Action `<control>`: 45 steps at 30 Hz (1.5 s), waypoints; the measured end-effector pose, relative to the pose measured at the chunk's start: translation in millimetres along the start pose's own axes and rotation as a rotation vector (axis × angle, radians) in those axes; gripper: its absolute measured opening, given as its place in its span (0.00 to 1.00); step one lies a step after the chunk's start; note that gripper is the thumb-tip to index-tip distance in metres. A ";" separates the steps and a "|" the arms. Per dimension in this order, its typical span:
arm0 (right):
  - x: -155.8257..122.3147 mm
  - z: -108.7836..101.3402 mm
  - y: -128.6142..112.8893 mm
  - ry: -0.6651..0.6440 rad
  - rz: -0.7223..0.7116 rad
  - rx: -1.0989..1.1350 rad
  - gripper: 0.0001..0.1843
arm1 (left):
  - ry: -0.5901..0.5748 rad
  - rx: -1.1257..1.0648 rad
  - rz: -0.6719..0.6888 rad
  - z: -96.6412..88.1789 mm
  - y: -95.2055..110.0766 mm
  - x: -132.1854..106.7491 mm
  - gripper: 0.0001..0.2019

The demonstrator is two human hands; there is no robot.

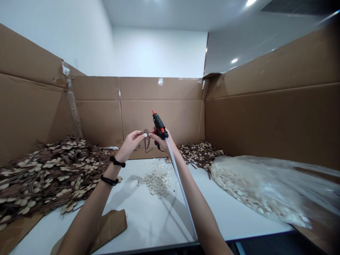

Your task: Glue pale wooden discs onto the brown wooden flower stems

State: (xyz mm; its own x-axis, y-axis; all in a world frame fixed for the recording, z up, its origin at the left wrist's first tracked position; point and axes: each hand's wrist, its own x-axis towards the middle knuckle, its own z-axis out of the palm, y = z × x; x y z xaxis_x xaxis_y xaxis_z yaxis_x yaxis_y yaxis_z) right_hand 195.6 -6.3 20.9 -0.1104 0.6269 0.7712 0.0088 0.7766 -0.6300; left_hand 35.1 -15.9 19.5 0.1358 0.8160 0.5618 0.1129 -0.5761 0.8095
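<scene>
My left hand [132, 141] is closed, with thumb and fingertips pinching a brown flower-shaped piece [146, 131] with thin strips hanging below it. A small white disc [145, 135] shows on the front of the piece, by my left fingertips. My right hand [162, 141] grips a black and orange hot glue gun [159, 125], its orange nozzle pointing up and away. Thumb and fingertip of that same hand also touch the flower piece's right side. From the gun's rear a long translucent glue stick [177, 170] runs down along my right forearm. Both hands are raised above the table.
Loose white discs [158, 180] lie mid-table [132, 219]. A large heap of brown and cream flower pieces [53, 170] covers the left; a smaller heap [202, 152] sits back right. A clear plastic bag of discs [255, 187] lies right. Cardboard walls [162, 117] surround three sides. A cardboard scrap [114, 226] lies in front.
</scene>
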 end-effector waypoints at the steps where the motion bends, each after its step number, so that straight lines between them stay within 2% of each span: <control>1: -0.2 -0.2 -0.4 -0.003 0.005 0.003 0.13 | -0.008 -0.003 0.010 -0.2 -0.5 0.3 0.15; 16: -0.6 -2.5 -1.3 0.002 -0.032 -0.005 0.10 | -0.064 -0.032 -0.010 -5.3 0.5 -0.9 0.17; 22: 0.2 -2.6 0.5 0.021 -0.013 -0.018 0.11 | 0.135 -0.198 0.064 -8.7 -2.3 1.8 0.16; 27: 1.3 -3.9 4.9 0.025 -0.003 -0.014 0.12 | 0.293 -0.513 0.115 -29.1 4.0 6.6 0.08; 30: 1.6 -4.0 5.9 0.015 -0.007 -0.001 0.11 | 0.337 -0.638 0.144 -41.3 10.1 7.9 0.07; 32: 1.3 -4.0 5.3 -0.002 -0.011 -0.004 0.11 | 0.345 -0.638 0.182 -44.7 12.9 8.0 0.07; 35: 0.3 -6.6 4.4 -0.055 0.006 -0.017 0.11 | 0.330 -0.522 0.247 -42.2 13.9 7.5 0.05; 38: 0.1 -16.7 9.7 -0.181 0.112 -0.025 0.11 | 0.275 -0.279 0.267 -40.1 11.2 6.7 0.04; 41: 1.6 -38.1 27.1 -0.257 0.275 0.005 0.13 | 0.079 0.147 0.210 -49.9 2.2 6.6 0.04; 42: 2.0 -47.7 35.4 -0.202 0.325 0.014 0.14 | -0.020 0.311 0.158 -56.2 -3.1 7.0 0.05; 43: 1.9 -58.4 44.4 -0.085 0.361 0.018 0.14 | -0.119 0.461 0.092 -63.6 -9.8 7.9 0.06; 44: 1.3 -69.9 53.7 0.136 0.388 0.017 0.14 | -0.217 0.595 0.004 -71.6 -17.9 9.3 0.07; 45: 0.0 -81.8 62.5 0.440 0.379 0.020 0.15 | -0.307 0.703 -0.095 -79.7 -27.2 11.0 0.07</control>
State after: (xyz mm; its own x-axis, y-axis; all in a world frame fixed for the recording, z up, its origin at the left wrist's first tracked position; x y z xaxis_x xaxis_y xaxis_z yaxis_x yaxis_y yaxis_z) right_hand 277.4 47.4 -11.0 0.3204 0.8313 0.4543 -0.0520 0.4943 -0.8678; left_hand -44.9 12.4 17.2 0.3495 0.8730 0.3403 0.7221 -0.4824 0.4958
